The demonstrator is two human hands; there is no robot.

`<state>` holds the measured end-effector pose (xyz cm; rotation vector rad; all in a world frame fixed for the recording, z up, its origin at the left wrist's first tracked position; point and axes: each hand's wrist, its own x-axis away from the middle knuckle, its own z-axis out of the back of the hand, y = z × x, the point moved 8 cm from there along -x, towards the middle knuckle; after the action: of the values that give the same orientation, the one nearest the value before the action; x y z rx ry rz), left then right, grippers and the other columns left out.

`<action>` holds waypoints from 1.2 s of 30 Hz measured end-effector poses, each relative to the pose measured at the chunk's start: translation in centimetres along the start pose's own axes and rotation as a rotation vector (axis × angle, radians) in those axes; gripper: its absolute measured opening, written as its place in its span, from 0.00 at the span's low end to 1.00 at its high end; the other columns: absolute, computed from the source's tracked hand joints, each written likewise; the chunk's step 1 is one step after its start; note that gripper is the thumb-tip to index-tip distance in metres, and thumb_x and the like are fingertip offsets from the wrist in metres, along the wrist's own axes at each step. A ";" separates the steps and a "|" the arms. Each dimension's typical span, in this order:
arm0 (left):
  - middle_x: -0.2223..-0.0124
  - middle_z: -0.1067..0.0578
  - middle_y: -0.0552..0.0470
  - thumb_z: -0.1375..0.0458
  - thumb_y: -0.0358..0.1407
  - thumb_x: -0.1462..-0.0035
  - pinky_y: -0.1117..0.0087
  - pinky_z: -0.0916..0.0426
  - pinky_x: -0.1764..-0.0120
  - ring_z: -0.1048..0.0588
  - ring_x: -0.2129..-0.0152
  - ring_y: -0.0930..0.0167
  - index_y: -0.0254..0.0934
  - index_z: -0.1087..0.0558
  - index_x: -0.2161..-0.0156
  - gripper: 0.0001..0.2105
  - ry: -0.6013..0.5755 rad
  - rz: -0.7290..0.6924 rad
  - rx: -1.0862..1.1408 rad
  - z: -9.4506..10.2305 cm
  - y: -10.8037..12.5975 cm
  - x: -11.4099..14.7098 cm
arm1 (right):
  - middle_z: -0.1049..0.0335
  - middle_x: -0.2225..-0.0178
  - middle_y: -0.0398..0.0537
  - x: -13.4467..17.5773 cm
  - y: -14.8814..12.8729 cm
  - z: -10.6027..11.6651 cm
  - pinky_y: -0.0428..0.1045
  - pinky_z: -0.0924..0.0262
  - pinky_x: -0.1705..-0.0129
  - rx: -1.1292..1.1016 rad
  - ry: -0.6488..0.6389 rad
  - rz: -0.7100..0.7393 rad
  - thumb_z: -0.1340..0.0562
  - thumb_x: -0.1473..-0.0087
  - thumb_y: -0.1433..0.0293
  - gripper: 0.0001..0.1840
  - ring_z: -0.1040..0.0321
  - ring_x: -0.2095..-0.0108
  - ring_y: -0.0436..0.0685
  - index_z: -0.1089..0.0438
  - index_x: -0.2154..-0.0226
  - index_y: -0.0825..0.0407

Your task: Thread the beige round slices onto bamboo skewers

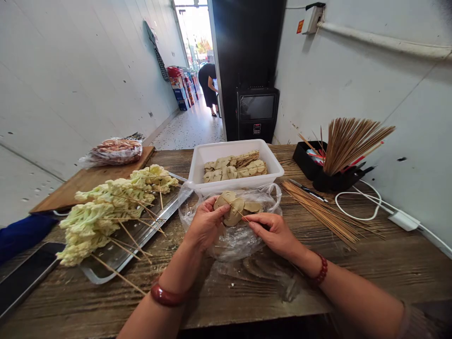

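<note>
My left hand [206, 221] pinches thin, round, beige slices [231, 207] with dark specks or holes; I cannot tell what food they are. Between the fingers of my right hand [273, 230] is a bamboo skewer [242, 215], its far part running through the slices. Both hands are over an opened clear plastic bag [226, 247], where more of these slices lie. Just behind the bag stands a white plastic tub [197, 165] holding several finished skewers of the same slices [221, 173].
Left is a metal tray [148, 240] of skewered cauliflower [102, 207], beside a cutting board [52, 195] bearing bagged food [116, 151]. A phone [28, 278] lies at far left. Loose skewers [319, 212], a pen, a black skewer holder [332, 181] and a white cable [374, 212] are right. A person [208, 84] bends in the doorway.
</note>
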<state>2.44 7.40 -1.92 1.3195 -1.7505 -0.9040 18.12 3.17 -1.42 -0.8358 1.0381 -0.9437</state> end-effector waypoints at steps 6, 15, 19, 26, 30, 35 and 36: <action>0.70 0.20 0.50 0.26 0.33 0.65 0.74 0.30 0.69 0.24 0.75 0.72 0.32 0.22 0.67 0.17 -0.003 0.003 -0.007 -0.2 -0.1 0.1 | 0.19 0.60 0.50 0.0 -0.2 -0.1 0.52 0.29 0.57 0.001 -0.004 0.007 0.40 0.43 0.72 0.13 0.22 0.60 0.58 0.20 0.59 0.50; 0.70 0.20 0.50 0.28 0.35 0.60 0.74 0.29 0.70 0.24 0.76 0.73 0.32 0.22 0.67 0.14 0.015 0.001 0.016 0.6 0.4 -0.1 | 0.19 0.63 0.51 -0.1 -0.5 0.2 0.51 0.29 0.60 0.011 -0.004 0.022 0.41 0.43 0.72 0.14 0.22 0.64 0.57 0.20 0.58 0.52; 0.68 0.19 0.47 0.30 0.35 0.56 0.69 0.26 0.68 0.22 0.73 0.68 0.32 0.22 0.65 0.13 0.029 0.012 0.023 1.2 0.5 -0.3 | 0.19 0.63 0.51 -0.1 -0.4 0.5 0.50 0.29 0.62 0.017 0.004 0.020 0.41 0.42 0.71 0.14 0.23 0.65 0.57 0.20 0.58 0.53; 0.67 0.18 0.45 0.32 0.34 0.54 0.69 0.25 0.66 0.20 0.72 0.67 0.31 0.22 0.63 0.12 0.029 0.014 0.011 1.3 0.4 -0.4 | 0.19 0.63 0.51 -0.1 0.0 0.5 0.50 0.29 0.61 0.011 -0.003 0.012 0.40 0.42 0.70 0.13 0.22 0.64 0.57 0.20 0.58 0.52; 0.69 0.19 0.46 0.31 0.35 0.56 0.68 0.25 0.68 0.20 0.74 0.67 0.32 0.23 0.64 0.13 0.020 0.041 -0.002 1.3 0.2 -0.4 | 0.19 0.65 0.53 -0.1 -0.1 0.3 0.50 0.29 0.62 0.016 -0.017 0.002 0.40 0.43 0.70 0.14 0.22 0.65 0.57 0.20 0.58 0.55; 0.71 0.20 0.47 0.29 0.37 0.58 0.68 0.26 0.69 0.21 0.75 0.67 0.32 0.23 0.65 0.14 -0.003 0.055 -0.006 1.2 0.1 -0.4 | 0.19 0.63 0.53 -0.1 0.1 0.2 0.51 0.30 0.60 0.017 -0.019 0.002 0.40 0.43 0.70 0.14 0.22 0.63 0.58 0.20 0.58 0.54; 0.71 0.20 0.47 0.29 0.37 0.58 0.68 0.26 0.70 0.21 0.76 0.68 0.31 0.22 0.66 0.14 0.001 0.050 -0.002 1.2 0.1 -0.4 | 0.19 0.62 0.53 -0.1 0.1 0.2 0.51 0.30 0.60 0.022 -0.021 0.000 0.40 0.43 0.70 0.14 0.22 0.63 0.59 0.20 0.58 0.54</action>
<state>1.40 7.89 -2.46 1.2688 -1.7734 -0.8760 18.33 3.29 -1.45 -0.8254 1.0083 -0.9427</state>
